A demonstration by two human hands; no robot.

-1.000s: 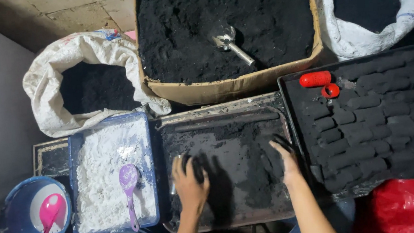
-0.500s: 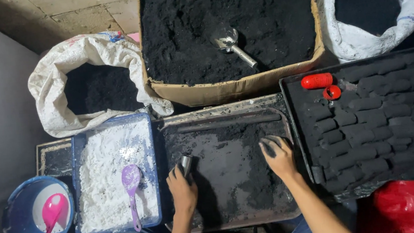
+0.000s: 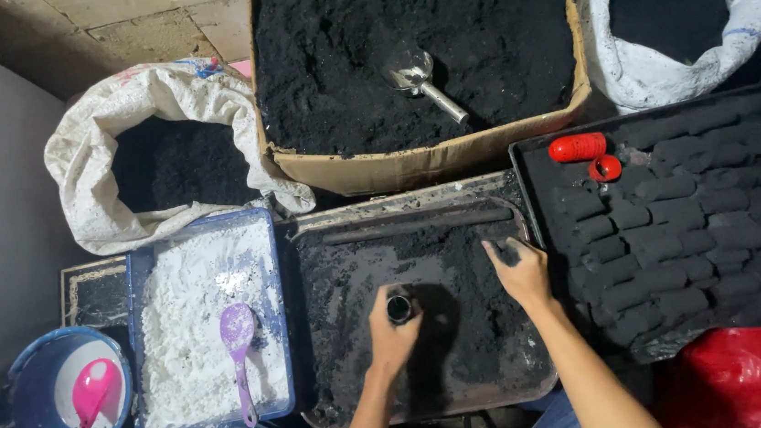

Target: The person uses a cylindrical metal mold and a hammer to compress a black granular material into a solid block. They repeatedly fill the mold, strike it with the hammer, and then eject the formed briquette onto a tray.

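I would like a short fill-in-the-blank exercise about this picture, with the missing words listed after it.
1. The left hand holds a small metal tube upright over a tray of ____ powder.
2. The purple spoon lies in the blue tray of ____ powder.
3. The metal scoop rests in the ____ box.
4. The right hand rests on the powder, holding ____.

Missing words: black; white; cardboard; nothing

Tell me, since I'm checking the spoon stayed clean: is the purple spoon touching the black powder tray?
Apart. The head view shows the purple spoon lying on white powder inside the blue tray, whose wall separates it from the black powder tray.
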